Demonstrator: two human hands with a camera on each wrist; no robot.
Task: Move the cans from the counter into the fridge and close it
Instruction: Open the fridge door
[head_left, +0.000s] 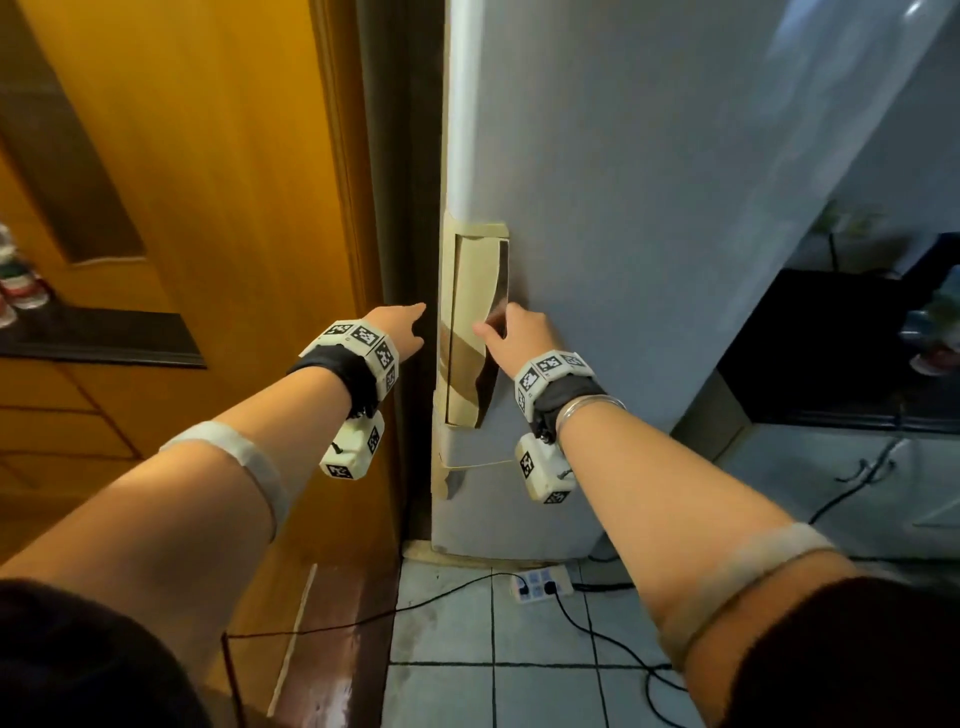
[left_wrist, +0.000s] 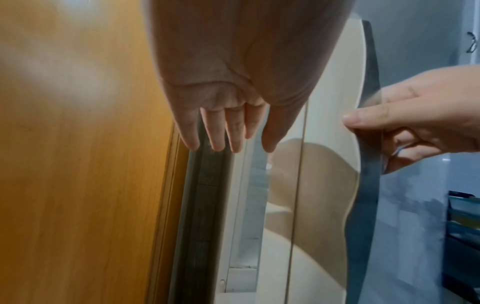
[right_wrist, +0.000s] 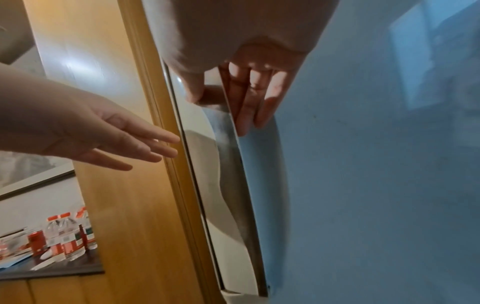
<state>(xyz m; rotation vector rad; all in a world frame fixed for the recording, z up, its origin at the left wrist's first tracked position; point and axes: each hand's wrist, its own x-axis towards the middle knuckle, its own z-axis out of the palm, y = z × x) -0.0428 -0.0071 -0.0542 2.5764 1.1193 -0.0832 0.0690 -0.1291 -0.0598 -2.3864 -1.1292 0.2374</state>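
The grey fridge door (head_left: 649, 208) is closed. Its cream handle (head_left: 470, 322) has a dark translucent edge strip. My right hand (head_left: 491, 322) grips that handle, thumb on the front and fingers tucked behind the strip (right_wrist: 235, 115). My left hand (head_left: 413, 327) is open with straight fingers, hovering at the dark gap beside the fridge's left edge and holding nothing; in the left wrist view its fingertips (left_wrist: 218, 144) point at that gap. A red can (right_wrist: 36, 240) stands on the dark counter (right_wrist: 64, 269) far to the left, among water bottles (right_wrist: 67, 236).
An orange wooden door (head_left: 208, 182) stands just left of the fridge. A white power strip (head_left: 540, 582) and black cables lie on the tiled floor at the fridge's foot. A black unit (head_left: 831, 353) with potted plants sits to the right.
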